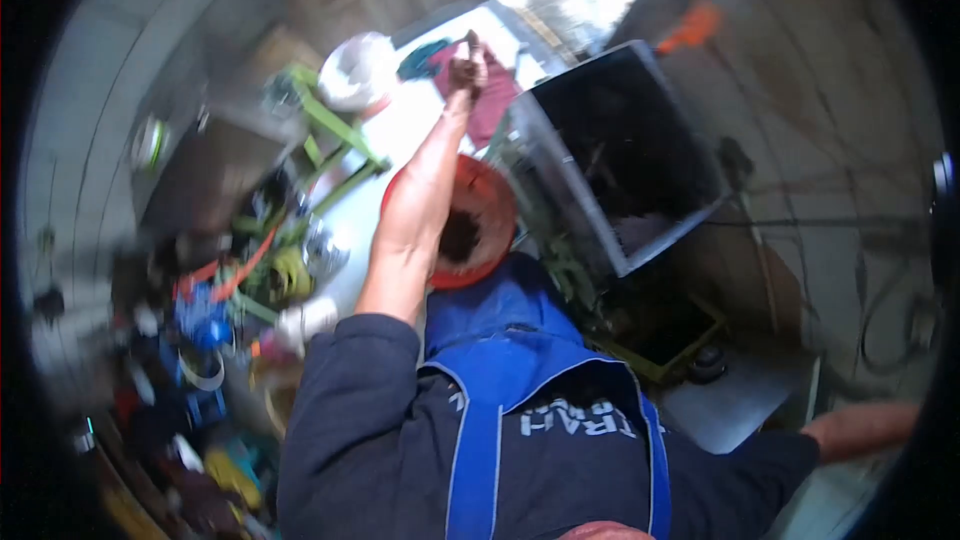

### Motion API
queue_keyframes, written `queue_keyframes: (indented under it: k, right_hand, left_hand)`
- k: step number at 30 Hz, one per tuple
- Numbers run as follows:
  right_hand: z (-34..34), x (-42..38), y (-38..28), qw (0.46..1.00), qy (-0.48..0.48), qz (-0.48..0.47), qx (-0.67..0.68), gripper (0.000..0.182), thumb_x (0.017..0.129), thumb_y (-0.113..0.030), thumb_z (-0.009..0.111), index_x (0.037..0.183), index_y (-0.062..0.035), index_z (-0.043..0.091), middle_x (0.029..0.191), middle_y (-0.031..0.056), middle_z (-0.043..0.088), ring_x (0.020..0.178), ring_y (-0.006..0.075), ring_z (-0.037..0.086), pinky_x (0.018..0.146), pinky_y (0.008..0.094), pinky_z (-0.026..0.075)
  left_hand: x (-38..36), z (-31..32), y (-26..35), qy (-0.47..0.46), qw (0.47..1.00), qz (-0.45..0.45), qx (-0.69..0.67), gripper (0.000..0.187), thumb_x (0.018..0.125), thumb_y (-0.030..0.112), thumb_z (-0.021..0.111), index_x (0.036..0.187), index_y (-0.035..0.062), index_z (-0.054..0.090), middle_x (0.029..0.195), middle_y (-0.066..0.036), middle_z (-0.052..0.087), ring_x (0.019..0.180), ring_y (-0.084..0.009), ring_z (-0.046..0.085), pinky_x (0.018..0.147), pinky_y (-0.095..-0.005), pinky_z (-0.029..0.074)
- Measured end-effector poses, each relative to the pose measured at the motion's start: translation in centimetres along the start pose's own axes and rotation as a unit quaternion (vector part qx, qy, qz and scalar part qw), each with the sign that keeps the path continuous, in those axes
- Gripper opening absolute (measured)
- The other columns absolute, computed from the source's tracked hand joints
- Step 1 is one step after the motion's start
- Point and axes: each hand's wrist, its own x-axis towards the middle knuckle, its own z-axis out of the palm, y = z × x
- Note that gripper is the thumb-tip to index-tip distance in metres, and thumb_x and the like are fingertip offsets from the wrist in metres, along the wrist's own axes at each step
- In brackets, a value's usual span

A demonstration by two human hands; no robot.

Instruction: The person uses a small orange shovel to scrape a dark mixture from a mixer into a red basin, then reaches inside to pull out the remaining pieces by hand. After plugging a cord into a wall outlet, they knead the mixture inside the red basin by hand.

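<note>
My left arm stretches forward over a red bowl [505,210] with dark material in its bottom. At the end of it, my left hand [467,72], dark with dirt, is over a maroon cloth [490,112] on a white tabletop [405,120]. Motion blur smears its fingers, and I cannot tell whether they grip the cloth. On the far right my right forearm reaches out sideways, and the hand lies past the edge of the view. The bowl sits close in front of my blue apron [510,315].
Right of the bowl stands a grey-rimmed bin [580,190] with a dark inside. A white bucket [358,72] and a green frame [335,130] are at the left. Mixed clutter, including a blue item [205,320], fills the lower left. An orange object [692,27] is behind the bin.
</note>
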Motion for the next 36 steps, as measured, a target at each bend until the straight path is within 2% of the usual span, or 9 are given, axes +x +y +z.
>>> queue_keyframes:
  k: [4,8,11,13,16,19,25,31,36]
  right_hand:
    - [3.3,0.2,-10.8,0.973,0.017,-0.015,0.23,0.037,0.099,-0.025,0.064,0.126,-0.0006,0.064,0.118,0.0172,0.071,0.102,0.0312,0.072,0.078,0.0407,0.061]
    - [5.0,-1.6,-29.2,0.898,-0.228,0.047,0.374,0.034,0.093,-0.022,0.068,0.124,-0.0088,0.069,0.127,0.0159,0.067,0.115,0.0314,0.066,0.091,0.0393,0.056]
    - [6.6,-2.9,-45.7,0.763,-0.359,0.051,0.535,0.043,0.08,0.002,0.076,0.122,-0.0024,0.069,0.133,0.0156,0.064,0.124,0.0287,0.061,0.097,0.0365,0.053]
    - [6.6,-6.0,-56.3,0.547,-0.488,0.141,0.665,0.054,0.078,0.001,0.078,0.13,-0.0045,0.063,0.142,0.019,0.056,0.129,0.0311,0.057,0.106,0.0384,0.048]
    - [6.2,-14.0,-71.5,0.441,-0.599,0.068,0.665,0.064,0.083,-0.007,0.073,0.143,-0.0062,0.051,0.152,0.0248,0.041,0.14,0.0346,0.045,0.112,0.0394,0.04]
    - [6.4,-21.5,-84.2,0.419,-0.625,-0.031,0.658,0.081,0.083,-0.011,0.074,0.154,-0.0084,0.035,0.159,0.0287,0.026,0.145,0.0413,0.033,0.114,0.0452,0.037]
    - [6.6,-29.6,-99.6,0.635,-0.527,-0.099,0.557,0.098,0.08,-0.039,0.075,0.157,-0.0071,0.023,0.162,0.031,0.011,0.141,0.055,0.028,0.112,0.0554,0.036]
    - [8.7,-28.4,-102.0,0.581,-0.574,-0.1,0.568,0.078,0.086,-0.033,0.07,0.153,-0.0108,0.037,0.159,0.0272,0.023,0.122,0.0502,0.054,0.095,0.054,0.05]
    - [9.1,-28.5,-109.2,0.596,-0.569,0.215,0.524,0.051,0.08,-0.023,0.073,0.126,-0.004,0.062,0.118,0.0207,0.062,0.096,0.0366,0.066,0.082,0.0461,0.054]
  left_hand:
    - [-11.3,-6.9,-13.1,0.198,0.975,-0.082,0.059,0.065,0.103,0.049,0.041,0.128,-0.0088,0.056,0.128,-0.035,0.057,0.124,-0.046,0.053,0.104,-0.0471,0.042]
    - [-29.3,-14.7,-25.8,0.221,0.825,-0.46,0.243,0.066,0.102,0.052,0.035,0.138,-0.0026,0.047,0.129,-0.029,0.059,0.117,-0.0456,0.059,0.097,-0.0564,0.048]
    - [-44.6,-19.4,-40.7,-0.073,0.829,-0.455,0.317,0.075,0.1,0.059,0.035,0.13,-0.0064,0.059,0.131,-0.033,0.057,0.126,-0.0445,0.055,0.107,-0.0489,0.044]
    - [-49.8,-21.5,-34.5,-0.032,0.803,-0.534,0.263,0.069,0.096,0.053,0.051,0.128,-0.0077,0.059,0.13,-0.032,0.059,0.124,-0.0441,0.056,0.106,-0.0484,0.045]
    - [-54.7,-22.8,-35.6,-0.003,0.787,-0.579,0.212,0.064,0.093,0.048,0.059,0.124,-0.0073,0.061,0.127,-0.031,0.061,0.122,-0.0438,0.058,0.105,-0.0479,0.047]
    - [-55.2,-21.7,-35.7,0.006,0.815,-0.561,0.149,0.061,0.09,0.047,0.063,0.119,-0.0065,0.064,0.124,-0.031,0.062,0.119,-0.0431,0.06,0.102,-0.0475,0.049]
    - [-46.0,-12.7,-37.7,0.071,0.874,-0.474,-0.079,0.088,0.085,0.058,0.07,0.144,-0.0016,0.044,0.13,-0.022,0.062,0.111,-0.0279,0.064,0.091,-0.0401,0.052]
    - [-41.2,-2.9,-37.5,0.188,0.891,-0.394,0.123,0.081,0.094,0.052,0.059,0.137,-0.0155,0.043,0.104,-0.035,0.066,0.091,-0.0453,0.066,0.078,-0.0481,0.054]
    - [-40.7,-2.5,-38.9,0.316,0.893,-0.292,0.134,0.044,0.102,0.032,0.051,0.113,-0.0103,0.059,0.081,-0.03,0.065,0.073,-0.0467,0.063,0.061,-0.0523,0.05]
